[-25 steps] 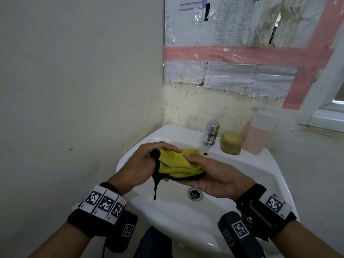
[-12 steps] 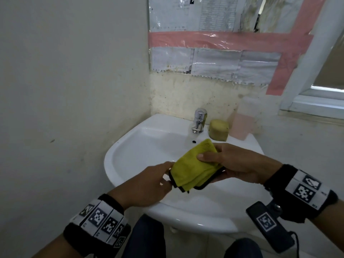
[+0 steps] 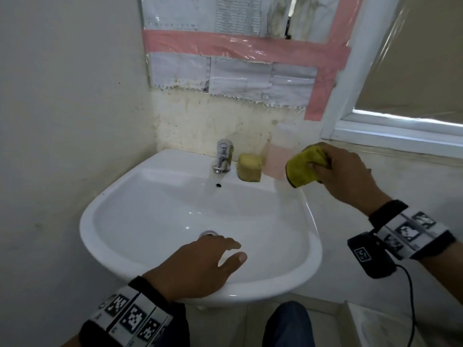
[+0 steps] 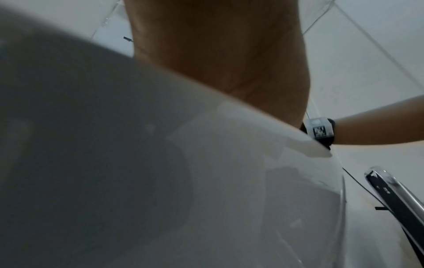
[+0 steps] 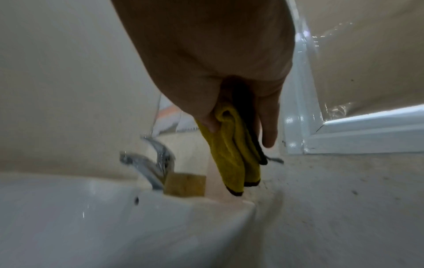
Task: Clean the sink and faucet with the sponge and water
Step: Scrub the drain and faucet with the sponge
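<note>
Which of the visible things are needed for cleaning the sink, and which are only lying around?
For the job:
- sink
- faucet
- sponge on the sink ledge
- yellow cloth, gripped by the right hand
- left hand, resting on the sink rim

Just there:
- taped papers on the wall
- window frame

- The left hand rose behind the smooth white ceramic sink rim.
- A forearm wearing a black-and-white marker wristband reached in from the right.
</note>
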